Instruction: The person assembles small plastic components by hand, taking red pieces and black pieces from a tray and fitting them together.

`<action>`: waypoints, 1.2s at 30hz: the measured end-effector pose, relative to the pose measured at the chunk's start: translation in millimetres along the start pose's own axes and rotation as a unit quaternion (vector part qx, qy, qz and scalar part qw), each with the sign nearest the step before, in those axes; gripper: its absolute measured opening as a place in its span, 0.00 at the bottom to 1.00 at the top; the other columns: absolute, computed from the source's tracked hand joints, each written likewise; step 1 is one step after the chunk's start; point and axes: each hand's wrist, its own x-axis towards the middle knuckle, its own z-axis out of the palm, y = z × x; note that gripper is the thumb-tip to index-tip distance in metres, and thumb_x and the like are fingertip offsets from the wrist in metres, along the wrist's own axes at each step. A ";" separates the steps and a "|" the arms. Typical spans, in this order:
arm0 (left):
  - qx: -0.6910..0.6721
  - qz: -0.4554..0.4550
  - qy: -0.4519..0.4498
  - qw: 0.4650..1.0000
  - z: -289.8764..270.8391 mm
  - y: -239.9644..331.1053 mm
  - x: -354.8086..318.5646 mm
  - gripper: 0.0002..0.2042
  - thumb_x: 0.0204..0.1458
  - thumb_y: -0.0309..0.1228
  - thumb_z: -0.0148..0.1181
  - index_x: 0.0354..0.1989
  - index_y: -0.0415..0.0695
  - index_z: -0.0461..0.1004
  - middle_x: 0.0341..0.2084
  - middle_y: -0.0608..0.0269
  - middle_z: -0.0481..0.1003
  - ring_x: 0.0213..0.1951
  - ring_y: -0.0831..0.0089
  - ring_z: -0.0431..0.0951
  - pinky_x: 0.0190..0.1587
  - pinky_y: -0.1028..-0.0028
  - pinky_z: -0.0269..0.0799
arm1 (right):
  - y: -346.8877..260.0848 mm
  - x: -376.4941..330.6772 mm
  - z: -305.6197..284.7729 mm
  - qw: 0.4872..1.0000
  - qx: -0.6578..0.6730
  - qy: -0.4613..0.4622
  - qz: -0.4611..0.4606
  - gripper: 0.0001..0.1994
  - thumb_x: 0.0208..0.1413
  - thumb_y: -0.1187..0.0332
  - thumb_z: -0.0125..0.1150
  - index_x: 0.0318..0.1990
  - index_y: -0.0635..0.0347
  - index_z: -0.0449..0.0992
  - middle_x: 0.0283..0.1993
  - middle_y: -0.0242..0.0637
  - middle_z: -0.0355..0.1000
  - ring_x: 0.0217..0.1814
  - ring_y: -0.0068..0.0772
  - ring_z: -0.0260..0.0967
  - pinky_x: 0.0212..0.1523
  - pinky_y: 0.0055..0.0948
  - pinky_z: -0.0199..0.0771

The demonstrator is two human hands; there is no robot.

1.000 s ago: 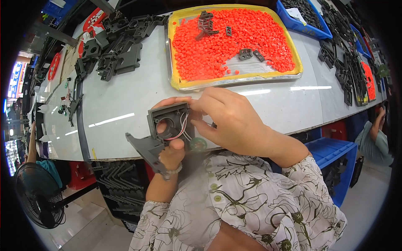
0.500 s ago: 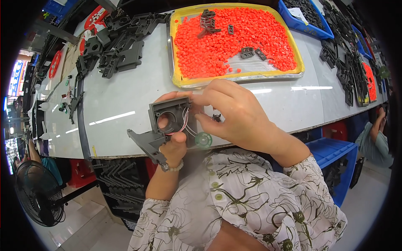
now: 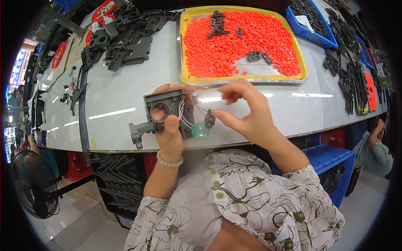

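Housing [image 3: 172, 102], dark grey, nearside of tray [image 3: 251, 78], gripped in left hand [image 3: 171, 140], white wires [image 3: 181, 111], green disc [image 3: 200, 131] and small black part [image 3: 210, 120] also nearside of tray, right hand [image 3: 250, 115] likewise, thumb and fingers apart, thumb contact with black part unclear.

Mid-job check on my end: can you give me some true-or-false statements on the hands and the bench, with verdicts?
1. The left hand holds the dark grey housing. True.
2. The round green piece lies in the yellow-edged tray. False: it is beside the housing, toward the right hand.
3. The right hand's thumb and index fingertip are apart. True.
4. The bead bracelet is on the right wrist. False: it is on the left wrist.
5. The tray holds many small red pieces. True.
6. The blue bin beside the tray is full of red pieces. False: it holds dark parts.
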 end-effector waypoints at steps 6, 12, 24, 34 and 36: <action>0.008 -0.006 0.018 1.000 5.4 0.6 1.5 0.41 0.42 0.61 0.54 0.56 0.39 0.55 0.48 0.48 0.64 0.48 0.58 0.70 0.48 0.66 0.71 | -10.0 -15.8 2.3 0.983 -0.069 -0.092 -0.139 0.15 0.31 0.72 0.67 0.32 0.54 0.73 0.33 0.33 0.63 0.34 0.35 0.62 0.35 0.32 0.64; 0.033 -0.019 -0.014 0.999 4.7 1.8 1.8 0.48 0.34 0.67 0.53 0.55 0.36 0.55 0.48 0.49 0.64 0.48 0.60 0.70 0.47 0.67 0.71 | -15.0 -3.6 -0.1 0.968 -0.128 -0.089 -0.196 0.17 0.30 0.77 0.65 0.34 0.57 0.75 0.33 0.32 0.65 0.33 0.36 0.61 0.36 0.30 0.63; -0.033 -0.121 -0.068 0.990 1.2 1.8 -11.7 0.55 0.25 0.69 0.54 0.59 0.38 0.50 0.54 0.60 0.59 0.57 0.71 0.59 0.59 0.68 0.57 | -21.8 45.0 1.5 0.968 0.000 -0.207 -0.139 0.11 0.43 0.76 0.61 0.38 0.62 0.75 0.37 0.41 0.72 0.39 0.39 0.67 0.38 0.33 0.67; -0.024 -0.113 -0.034 0.993 -7.2 -3.1 -15.6 0.52 0.29 0.68 0.53 0.57 0.37 0.54 0.52 0.61 0.61 0.53 0.72 0.64 0.54 0.71 0.65 | -8.2 45.6 12.6 0.977 -0.004 -0.138 -0.164 0.11 0.40 0.75 0.64 0.36 0.62 0.76 0.34 0.37 0.72 0.34 0.35 0.66 0.34 0.29 0.69; -0.033 -0.127 -0.037 0.991 -6.7 -4.1 -14.7 0.51 0.29 0.69 0.52 0.56 0.37 0.55 0.51 0.61 0.62 0.53 0.71 0.65 0.54 0.70 0.65 | -3.9 45.8 13.7 0.978 0.029 -0.136 -0.156 0.11 0.39 0.76 0.65 0.34 0.61 0.77 0.32 0.35 0.72 0.35 0.34 0.67 0.34 0.29 0.68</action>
